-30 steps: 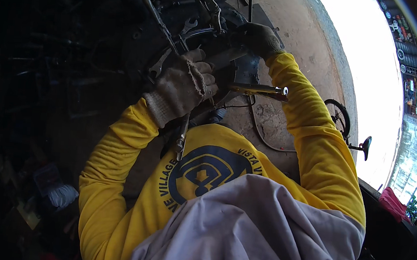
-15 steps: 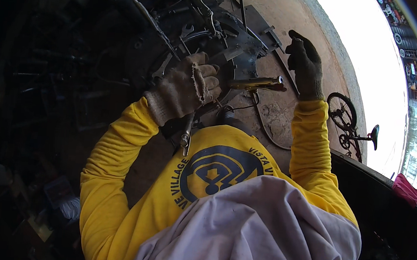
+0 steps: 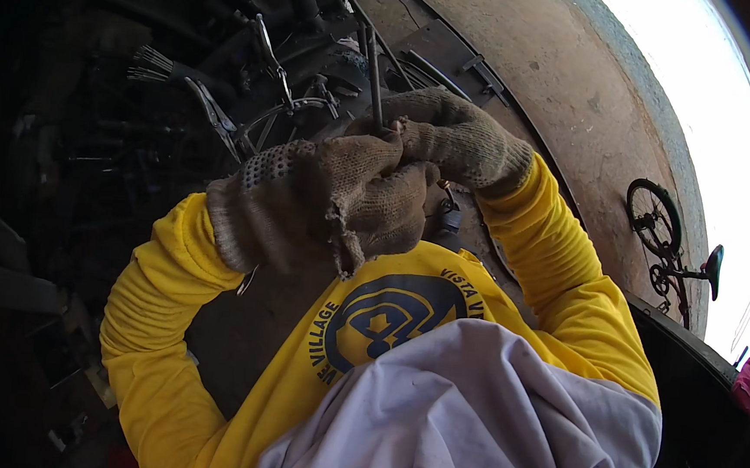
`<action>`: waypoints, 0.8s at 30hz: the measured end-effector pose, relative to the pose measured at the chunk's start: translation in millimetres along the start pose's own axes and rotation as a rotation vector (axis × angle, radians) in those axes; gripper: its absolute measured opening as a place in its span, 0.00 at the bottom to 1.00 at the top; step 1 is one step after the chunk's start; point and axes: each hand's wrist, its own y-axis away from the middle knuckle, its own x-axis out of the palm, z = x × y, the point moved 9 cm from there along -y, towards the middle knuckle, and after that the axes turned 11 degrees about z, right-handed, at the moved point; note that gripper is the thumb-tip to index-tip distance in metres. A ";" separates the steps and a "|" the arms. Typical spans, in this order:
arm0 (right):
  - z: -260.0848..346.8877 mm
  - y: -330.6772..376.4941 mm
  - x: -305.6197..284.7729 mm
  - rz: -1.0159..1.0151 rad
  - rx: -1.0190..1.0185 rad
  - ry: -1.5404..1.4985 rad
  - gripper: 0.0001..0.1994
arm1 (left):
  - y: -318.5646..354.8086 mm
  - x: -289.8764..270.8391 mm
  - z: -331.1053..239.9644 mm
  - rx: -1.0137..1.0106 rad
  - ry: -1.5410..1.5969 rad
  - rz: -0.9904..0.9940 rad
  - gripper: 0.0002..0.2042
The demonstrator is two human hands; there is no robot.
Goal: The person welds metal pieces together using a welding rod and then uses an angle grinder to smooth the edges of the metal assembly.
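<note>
My left hand [image 3: 343, 199], in a worn brown knit glove with a torn edge, is closed around the lower end of a thin dark metal rod [image 3: 373, 82] that points up and away. Against it presses my right hand [image 3: 468, 143], gloved alike. Its fingers are bent in beside the rod's lower end, and what they hold is hidden. Just beyond my left hand lie locking pliers [image 3: 209, 114] and a locking clamp with curved jaws [image 3: 306, 103], both of shiny metal, on a dark, cluttered work surface.
A bundle of thin metal sticks [image 3: 150, 64] pokes out at the left. Long dark bars and a flat metal plate [image 3: 445, 43] lie at the far side. A bicycle [image 3: 657, 236] is at the right, near a pink cloth [image 3: 749, 384]. The left side is very dark.
My right hand, raised apart at the right, has come in against my left hand, its fingers now bent. My left hand has turned, and the view has shifted.
</note>
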 end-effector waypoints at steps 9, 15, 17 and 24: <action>-15.8 19.7 -44.6 -0.162 0.052 -0.144 0.18 | -17.3 4.4 42.5 -0.440 0.198 -0.036 0.17; -4.1 14.0 -64.1 -0.370 -0.058 -0.336 0.16 | -26.3 -40.0 25.3 -0.430 -0.262 -0.044 0.20; -1.7 7.2 -64.4 -0.353 -0.066 -0.299 0.17 | -5.2 -26.4 47.2 -0.652 -0.223 -0.079 0.19; 6.2 -3.6 -91.2 -0.428 -0.254 0.400 0.21 | 27.8 14.9 113.5 -0.875 -0.254 0.125 0.12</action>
